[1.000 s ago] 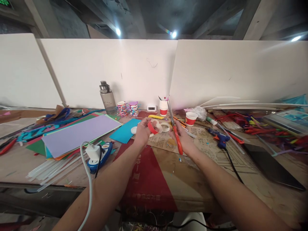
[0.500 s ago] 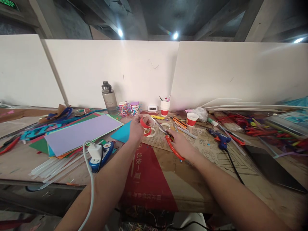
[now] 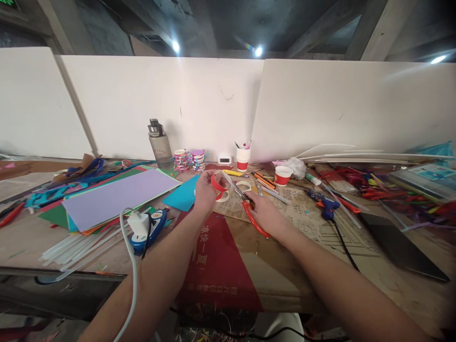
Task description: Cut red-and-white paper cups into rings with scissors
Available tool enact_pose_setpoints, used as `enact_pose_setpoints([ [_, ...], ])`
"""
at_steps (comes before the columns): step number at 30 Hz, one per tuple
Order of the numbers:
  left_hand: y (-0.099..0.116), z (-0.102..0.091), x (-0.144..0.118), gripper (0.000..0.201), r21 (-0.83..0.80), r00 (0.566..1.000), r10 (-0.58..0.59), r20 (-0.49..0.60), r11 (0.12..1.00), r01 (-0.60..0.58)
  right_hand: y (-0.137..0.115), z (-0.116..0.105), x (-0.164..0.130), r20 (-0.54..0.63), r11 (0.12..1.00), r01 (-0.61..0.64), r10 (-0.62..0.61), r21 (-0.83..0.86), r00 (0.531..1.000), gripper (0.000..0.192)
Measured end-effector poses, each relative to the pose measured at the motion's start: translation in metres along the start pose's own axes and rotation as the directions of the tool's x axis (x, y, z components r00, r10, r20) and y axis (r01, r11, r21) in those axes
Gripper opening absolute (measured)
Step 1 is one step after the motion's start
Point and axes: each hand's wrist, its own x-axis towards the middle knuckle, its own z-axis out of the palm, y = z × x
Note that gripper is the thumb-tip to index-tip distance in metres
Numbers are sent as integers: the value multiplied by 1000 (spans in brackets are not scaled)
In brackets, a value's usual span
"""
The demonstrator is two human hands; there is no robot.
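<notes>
My left hand (image 3: 204, 192) holds a curled red paper strip (image 3: 217, 183) just above the table, in the middle of the view. My right hand (image 3: 265, 214) grips red-handled scissors (image 3: 245, 204). Their blades point up and left, with the tips right at the red strip. A white tape ring (image 3: 223, 195) lies on the table under the strip, and another white ring (image 3: 244, 185) lies just behind the blades. Both forearms reach in from the bottom edge.
A stack of coloured paper sheets (image 3: 117, 194) and clear glue sticks (image 3: 71, 251) lie at left. A blue glue gun (image 3: 151, 228) with a white plug sits near me. A water bottle (image 3: 159, 145), red-and-white cups (image 3: 282, 175) and a second glue gun (image 3: 326, 204) stand further back.
My right hand lowered the scissors from upright to a flat slant, with the blades swung toward the red strip. My left hand moved slightly left and away with the strip.
</notes>
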Motion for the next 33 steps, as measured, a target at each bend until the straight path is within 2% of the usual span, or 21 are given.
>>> enact_pose_setpoints([
  [9, 0, 0, 2, 36, -50, 1000, -26, -12, 998, 25, -4, -1, -1, 5, 998, -10, 10, -67, 1000, 31],
  [23, 6, 1, 4, 35, -152, 998, -58, -25, 987, 53, -7, -4, -3, -22, 996, -10, 8, -84, 1000, 23],
  [27, 7, 1, 2, 40, -152, 996, -74, 51, 985, 81, -3, -4, -3, -63, 998, 29, -33, -58, 997, 29],
  [33, 2, 3, -1, 48, -161, 990, -78, 118, 982, 96, 0, -4, -3, -92, 991, -7, -5, -132, 996, 37],
])
